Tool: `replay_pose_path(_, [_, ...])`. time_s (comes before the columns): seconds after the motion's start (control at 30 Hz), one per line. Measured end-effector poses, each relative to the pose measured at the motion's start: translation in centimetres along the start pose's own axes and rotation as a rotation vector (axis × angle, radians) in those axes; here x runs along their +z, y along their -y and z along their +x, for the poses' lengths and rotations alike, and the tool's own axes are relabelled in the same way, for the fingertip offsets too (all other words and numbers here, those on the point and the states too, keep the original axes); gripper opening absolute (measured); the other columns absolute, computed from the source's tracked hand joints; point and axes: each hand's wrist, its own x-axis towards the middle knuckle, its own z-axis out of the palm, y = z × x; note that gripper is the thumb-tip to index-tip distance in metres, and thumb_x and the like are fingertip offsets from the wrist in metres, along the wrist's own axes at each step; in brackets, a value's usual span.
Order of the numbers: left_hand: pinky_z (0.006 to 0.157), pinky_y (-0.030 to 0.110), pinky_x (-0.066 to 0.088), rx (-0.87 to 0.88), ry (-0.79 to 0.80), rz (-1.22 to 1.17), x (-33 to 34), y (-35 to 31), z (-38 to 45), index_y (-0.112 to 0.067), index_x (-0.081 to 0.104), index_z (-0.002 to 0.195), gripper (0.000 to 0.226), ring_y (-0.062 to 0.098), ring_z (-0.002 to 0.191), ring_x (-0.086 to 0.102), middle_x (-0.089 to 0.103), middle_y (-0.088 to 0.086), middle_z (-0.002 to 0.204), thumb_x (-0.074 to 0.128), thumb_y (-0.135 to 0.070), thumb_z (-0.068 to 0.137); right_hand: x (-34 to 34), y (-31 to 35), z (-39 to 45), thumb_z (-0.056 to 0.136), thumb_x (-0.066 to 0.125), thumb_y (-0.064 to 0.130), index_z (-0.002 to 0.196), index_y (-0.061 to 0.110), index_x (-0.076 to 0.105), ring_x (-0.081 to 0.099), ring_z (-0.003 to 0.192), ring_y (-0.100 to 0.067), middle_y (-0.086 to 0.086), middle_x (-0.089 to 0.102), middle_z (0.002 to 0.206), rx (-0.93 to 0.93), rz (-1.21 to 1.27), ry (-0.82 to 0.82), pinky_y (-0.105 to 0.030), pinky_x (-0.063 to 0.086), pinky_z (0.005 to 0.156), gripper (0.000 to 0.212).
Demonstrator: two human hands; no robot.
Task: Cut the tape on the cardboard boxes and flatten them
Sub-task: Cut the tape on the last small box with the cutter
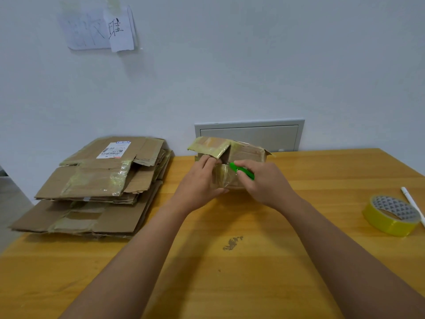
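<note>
Both hands on box [239,150] (cutter [242,172] right)

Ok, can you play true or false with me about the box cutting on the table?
1. The right hand grips a green cutter. True.
2. The left hand is flat on the table, away from the box. False: it holds the small taped box.
3. Flattened boxes are stacked on the left. True.
4. The tape roll is red. False: it is yellow, on the right.
5. A white pen lies by the tape roll. True.
</note>
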Motion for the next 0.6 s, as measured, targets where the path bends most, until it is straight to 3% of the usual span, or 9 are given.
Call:
replay_pose_path(0.2, [0.093, 0.028, 0.043, 0.069, 0.069, 0.053, -1.1, -0.2, -0.2, -0.013, 0.046, 0.136, 0.069, 0.016, 0.116, 0.048, 0.044, -0.001, 0.133, 0.079, -0.037, 0.08, 0.2, 0.0, 0.1, 0.095, 0.055, 0.025, 0.126, 0.022, 0.064, 0.058, 0.059, -0.016, -0.001, 0.074, 0.098, 0.012, -0.024, 0.003, -0.033, 0.048, 0.053, 0.033])
replay_pose_path(0.33, [0.094, 0.033, 0.044, 0.089, -0.035, 0.116, -0.9, -0.2, -0.3, -0.008, 0.055, 0.128, 0.07, 0.022, 0.113, 0.05, 0.053, 0.006, 0.125, 0.081, -0.043, 0.074, 0.0, 0.2, 0.1, 0.095, 0.055, 0.024, 0.127, 0.019, 0.063, 0.058, 0.059, -0.015, -0.003, 0.075, 0.094, 0.003, -0.026, -0.001, -0.03, 0.045, 0.052, 0.034])
replay_pose_path(0.5, [0.075, 0.022, 0.041, 0.026, -0.056, 0.109, -0.7, -0.9, -0.4, -0.011, 0.056, 0.125, 0.069, 0.013, 0.1, 0.053, 0.054, 0.0, 0.122, 0.079, -0.05, 0.073, -0.9, 0.8, -0.4, 0.095, 0.056, 0.021, 0.127, 0.016, 0.063, 0.048, 0.054, -0.007, -0.005, 0.074, 0.091, -0.032, -0.057, 0.032, -0.02, 0.028, 0.049, 0.033])
replay_pose_path(0.6, [0.069, 0.019, 0.033, -0.023, -0.048, 0.124, -0.5, -1.5, -0.4, -0.016, 0.055, 0.118, 0.062, 0.005, 0.087, 0.043, 0.055, -0.006, 0.111, 0.077, -0.054, 0.074, -1.1, 1.0, -0.2, 0.096, 0.055, 0.022, 0.127, 0.017, 0.063, 0.048, 0.06, -0.009, -0.006, 0.072, 0.094, -0.024, -0.062, 0.04, -0.024, 0.032, 0.053, 0.033])
